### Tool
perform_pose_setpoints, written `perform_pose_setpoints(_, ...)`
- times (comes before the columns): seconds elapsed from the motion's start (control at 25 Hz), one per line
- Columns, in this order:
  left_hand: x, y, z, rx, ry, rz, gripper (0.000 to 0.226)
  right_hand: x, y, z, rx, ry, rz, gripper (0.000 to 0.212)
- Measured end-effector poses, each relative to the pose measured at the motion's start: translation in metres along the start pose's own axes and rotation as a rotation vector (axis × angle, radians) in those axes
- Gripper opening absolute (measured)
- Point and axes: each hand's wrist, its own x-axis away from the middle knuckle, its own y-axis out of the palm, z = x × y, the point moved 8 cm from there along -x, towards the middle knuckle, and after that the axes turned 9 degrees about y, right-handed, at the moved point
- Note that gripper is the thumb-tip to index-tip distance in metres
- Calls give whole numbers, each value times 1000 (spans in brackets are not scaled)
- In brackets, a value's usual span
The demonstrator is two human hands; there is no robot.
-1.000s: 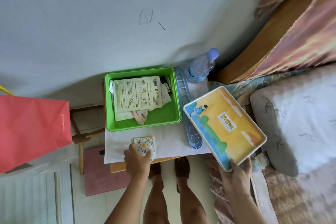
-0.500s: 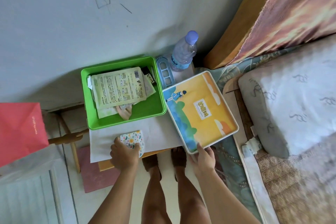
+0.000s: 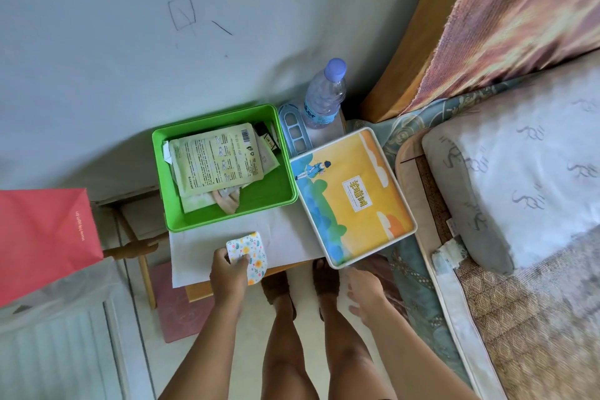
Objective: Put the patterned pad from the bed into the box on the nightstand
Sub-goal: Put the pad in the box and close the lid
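My left hand (image 3: 229, 273) grips the small flower-patterned pad (image 3: 251, 253) over the front edge of the nightstand (image 3: 292, 237), just in front of the green box (image 3: 285, 172). The box stands open at the back left of the nightstand with paper packets (image 3: 217, 166) inside. Its yellow-and-blue lid (image 3: 354, 198) lies flat on the right side of the nightstand, overhanging toward the bed. Below the lid's near corner hangs my right hand (image 3: 363, 294), blurred, fingers spread, holding nothing.
A water bottle (image 3: 324, 94) and a blue slotted organiser (image 3: 293, 131) stand behind the lid against the wall. A red paper bag (image 3: 42, 237) sits at the left. The bed with a grey pillow (image 3: 519, 166) fills the right. My feet are under the nightstand's front.
The lid came down from my right hand onto the nightstand and my right hand let go and pulled back. My left hand lifted the pad slightly.
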Motion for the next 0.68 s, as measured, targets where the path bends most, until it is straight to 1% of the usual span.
perform_pose_setpoints(0.04, 4, -1, 2, 34, 3, -12, 27, 6, -7, -3, 147, -72, 61, 18)
perform_pose_setpoints(0.12, 12, -5, 8, 95, 18, -39, 24, 20, -10, -15, 420, -232, 115, 20)
perform_pose_setpoints(0.16, 16, -8, 13, 131, 30, -55, 22, 30, -9, -20, 523, -285, 121, 24)
perform_pose_setpoints(0.24, 21, -19, 25, 194, 65, -72, 19, 50, -3, -33, 671, -348, 142, 38)
perform_pose_setpoints(0.32, 20, -33, 37, 263, 98, -70, 19, 67, 8, -46, 807, -403, 154, 48)
perform_pose_setpoints(0.48, -6, -58, 77, 376, 136, -43, 17, 97, 34, -74, 985, -533, 157, 49)
perform_pose_setpoints(0.6, -40, -61, 107, 333, 162, -28, 29, 106, 46, -94, 1097, -598, 209, 44)
perform_pose_setpoints(0.68, -67, -59, 117, 267, 182, -47, 30, 106, 58, -105, 1170, -629, 234, 43)
